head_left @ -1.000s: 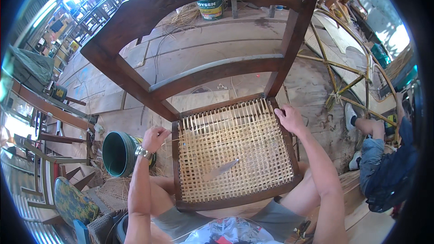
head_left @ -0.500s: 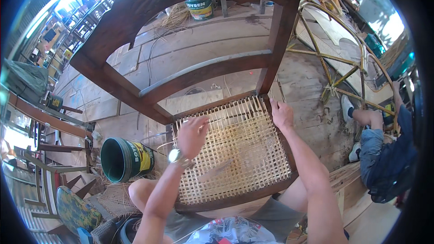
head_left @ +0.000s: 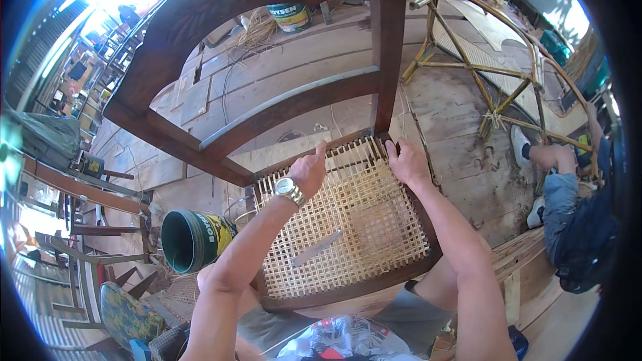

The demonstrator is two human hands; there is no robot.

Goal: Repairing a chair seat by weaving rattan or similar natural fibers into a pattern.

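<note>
A dark wooden chair (head_left: 294, 112) with a carved backrest stands before me, its woven cane seat (head_left: 374, 241) between my knees. Toward the back rail the weave is looser, with lengthwise strips showing gaps. My left hand (head_left: 309, 172), a watch on its wrist, is at the back of the seat; its fingers are curled with the index finger stretched toward the rail. What it pinches, if anything, is hidden. My right hand (head_left: 409, 164) closes on the seat frame at the back right corner, near the backrest post. A flat, pale, blade-like piece (head_left: 316, 249) lies on the weave.
A green bucket (head_left: 194, 241) lies tipped left of the chair; another bucket (head_left: 290, 18) stands beyond the backrest beside loose fibre strips. A bamboo frame (head_left: 481, 70) stands at the far right, near a seated person (head_left: 565, 220). Chair parts (head_left: 73, 261) crowd the left.
My left hand has moved right and away from me, to the seat's back edge. My right hand has shifted slightly left along the frame corner. The view has moved a little.
</note>
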